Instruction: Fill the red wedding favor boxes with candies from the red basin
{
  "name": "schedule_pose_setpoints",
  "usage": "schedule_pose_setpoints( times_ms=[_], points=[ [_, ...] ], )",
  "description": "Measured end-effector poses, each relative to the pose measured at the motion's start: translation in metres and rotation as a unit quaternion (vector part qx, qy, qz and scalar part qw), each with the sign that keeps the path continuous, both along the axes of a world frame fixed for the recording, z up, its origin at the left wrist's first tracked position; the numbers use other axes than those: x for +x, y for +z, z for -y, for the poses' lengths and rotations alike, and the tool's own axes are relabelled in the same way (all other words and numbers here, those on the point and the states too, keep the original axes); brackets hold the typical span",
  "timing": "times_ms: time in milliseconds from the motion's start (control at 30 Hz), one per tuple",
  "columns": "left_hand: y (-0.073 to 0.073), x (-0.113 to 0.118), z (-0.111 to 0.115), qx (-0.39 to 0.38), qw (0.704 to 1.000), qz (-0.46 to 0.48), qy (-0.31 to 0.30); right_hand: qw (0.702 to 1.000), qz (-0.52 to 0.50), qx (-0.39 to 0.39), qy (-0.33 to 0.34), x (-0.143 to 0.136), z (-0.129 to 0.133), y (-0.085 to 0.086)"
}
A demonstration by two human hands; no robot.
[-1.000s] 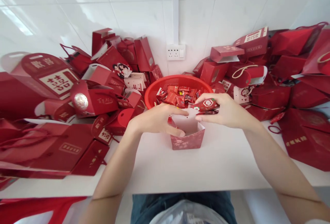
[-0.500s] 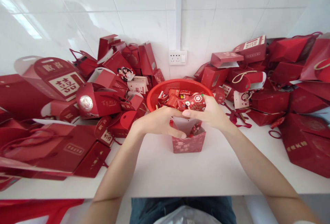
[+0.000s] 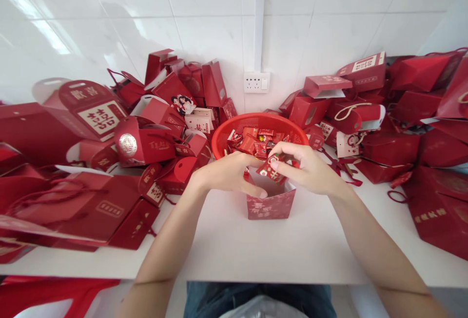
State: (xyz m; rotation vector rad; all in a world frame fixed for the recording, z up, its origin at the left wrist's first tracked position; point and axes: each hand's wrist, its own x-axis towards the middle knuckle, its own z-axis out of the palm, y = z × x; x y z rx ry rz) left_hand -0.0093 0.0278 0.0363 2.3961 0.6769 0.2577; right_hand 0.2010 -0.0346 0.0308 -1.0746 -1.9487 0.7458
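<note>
A small red paper gift box [image 3: 271, 205] with a pale floral print stands upright on the white table, its top open. My left hand [image 3: 228, 174] is around its left side, thumb at the front rim and fingers toward the back. In my right hand [image 3: 309, 167] is a red candy packet [image 3: 272, 169] with a white flower design, pinched between thumb and fingers and tilted over the box's opening. Just behind, a red plastic basket [image 3: 223, 135] holds several small wrapped candies [image 3: 250, 143]. The hands partly cover the basket's front and the box's back.
Piled red gift boxes [image 3: 142, 142] crowd the left side of the white table [image 3: 278, 254]. More red boxes [image 3: 387, 149] are heaped on the right, with ribbons and cord loops [image 3: 397, 196] near them. A tiled wall with a socket [image 3: 256, 83] rises behind.
My right hand has brought the candy packet from the basket's front edge down and toward me, over the box's opening. My left hand stays at the box. The view has shifted slightly.
</note>
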Motion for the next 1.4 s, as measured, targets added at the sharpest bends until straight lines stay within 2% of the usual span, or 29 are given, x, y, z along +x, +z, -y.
schedule_pose_setpoints(
  times_ms=[133, 333, 700, 833, 1133, 1400],
  points=[
    [-0.002, 0.000, -0.002, 0.006, 1.000, 0.009, -0.020, 0.997, 0.077, 0.011, 0.017, 0.001, 0.006, 0.004],
    [-0.002, -0.002, -0.003, -0.004, 0.999, 0.018, -0.047, 0.995, 0.086, 0.042, -0.007, 0.014, 0.009, 0.010],
    [0.002, -0.002, -0.001, -0.014, 0.997, 0.027, -0.066, 0.971, 0.198, 0.054, 0.122, 0.017, 0.007, 0.008],
    [0.001, -0.003, -0.003, -0.015, 0.997, 0.028, -0.070, 0.971, 0.220, 0.072, 0.053, 0.018, 0.009, 0.009],
    [0.004, -0.002, 0.002, -0.022, 0.998, 0.014, -0.063, 0.983, 0.168, 0.066, -0.025, 0.031, 0.012, 0.015],
    [-0.005, 0.003, -0.001, 0.076, 0.995, 0.029, -0.052, 0.983, 0.173, 0.050, -0.042, 0.041, 0.003, 0.009]
  ],
)
